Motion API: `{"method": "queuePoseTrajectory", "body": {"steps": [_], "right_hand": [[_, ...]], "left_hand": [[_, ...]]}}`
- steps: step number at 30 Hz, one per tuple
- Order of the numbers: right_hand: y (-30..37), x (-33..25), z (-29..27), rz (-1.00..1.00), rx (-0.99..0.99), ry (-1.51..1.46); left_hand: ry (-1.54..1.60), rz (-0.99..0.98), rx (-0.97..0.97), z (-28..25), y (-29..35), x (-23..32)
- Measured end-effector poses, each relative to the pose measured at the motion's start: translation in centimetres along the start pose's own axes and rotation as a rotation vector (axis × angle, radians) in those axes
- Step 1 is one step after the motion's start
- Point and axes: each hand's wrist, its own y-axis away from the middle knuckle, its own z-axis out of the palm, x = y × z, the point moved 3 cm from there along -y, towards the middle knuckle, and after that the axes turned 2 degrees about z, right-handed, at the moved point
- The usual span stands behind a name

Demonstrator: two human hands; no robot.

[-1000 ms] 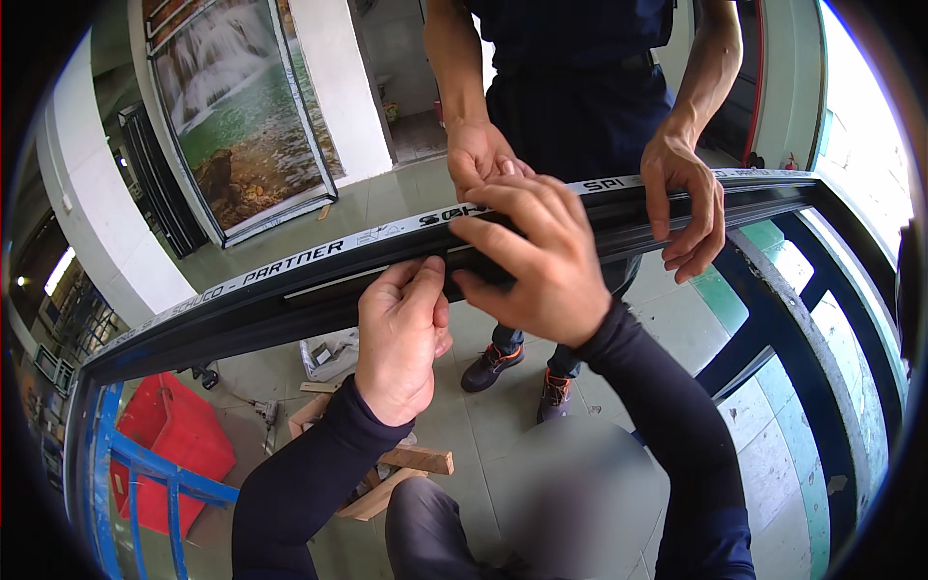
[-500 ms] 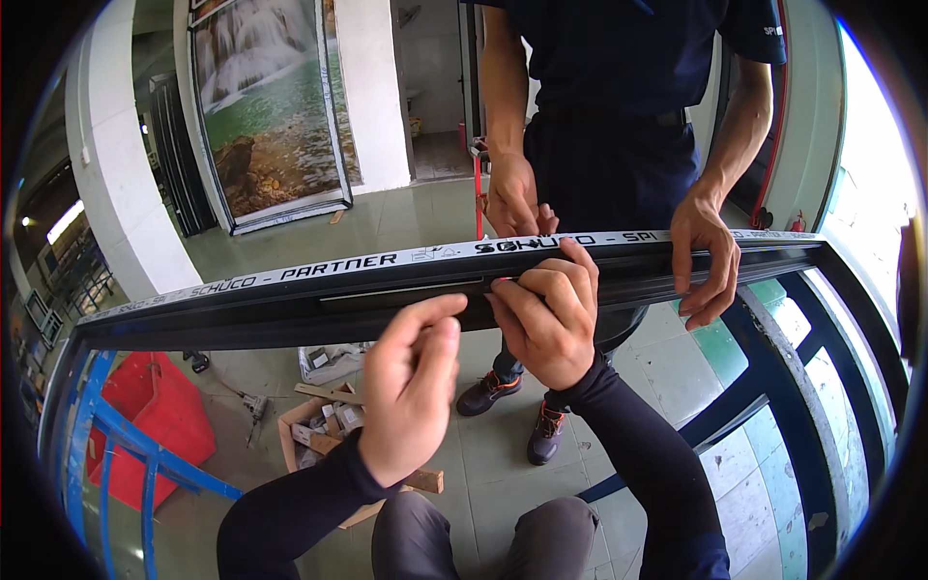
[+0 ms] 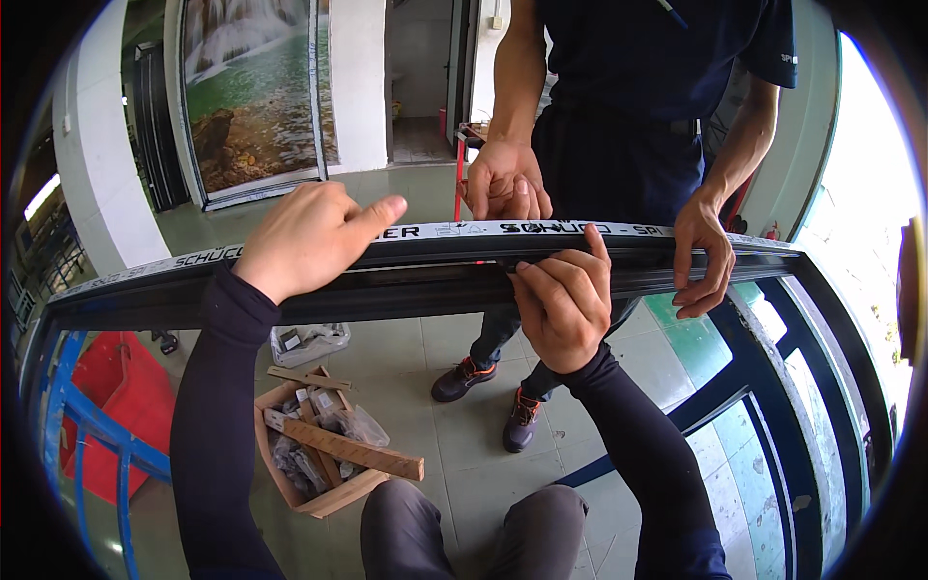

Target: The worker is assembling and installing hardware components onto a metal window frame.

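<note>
A long black frame profile (image 3: 406, 295) with a printed white strip along its top edge lies across in front of me. My right hand (image 3: 568, 304) is closed at the profile's inner groove, its thumb and fingertips pinched together and the index finger pointing up. What it pinches is hidden by the fingers. My left hand (image 3: 314, 237) is over the profile's left part, back of the hand toward me. Its thumb stretches out to the right, and its other fingers are mostly hidden behind the hand. A thin, light line with a reddish tip shows in the groove between my hands.
A person in dark clothes (image 3: 619, 145) stands across the profile, one hand (image 3: 703, 256) against it, the other palm up behind it. Below are a cardboard box (image 3: 338, 493) of packaged parts and wood strips, a clear tray (image 3: 309, 340), a red bin (image 3: 116, 406) and blue stands (image 3: 101, 425).
My left hand has moved left and up, away from my right hand, and turned its back toward me. My right hand stays at the groove. The person's hand behind the profile has turned palm up.
</note>
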Motion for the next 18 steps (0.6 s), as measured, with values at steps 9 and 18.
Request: {"method": "queuePoseTrajectory", "body": {"steps": [9,18], "right_hand": [[0.06,-0.29,0.11,0.023,-0.017,0.022],[-0.04,-0.54,0.15,0.036,-0.011,0.042]], "left_hand": [[-0.112,0.076,0.039,0.20,0.63,0.53],[-0.141,-0.055,-0.120,-0.29,0.67,1.14]]}}
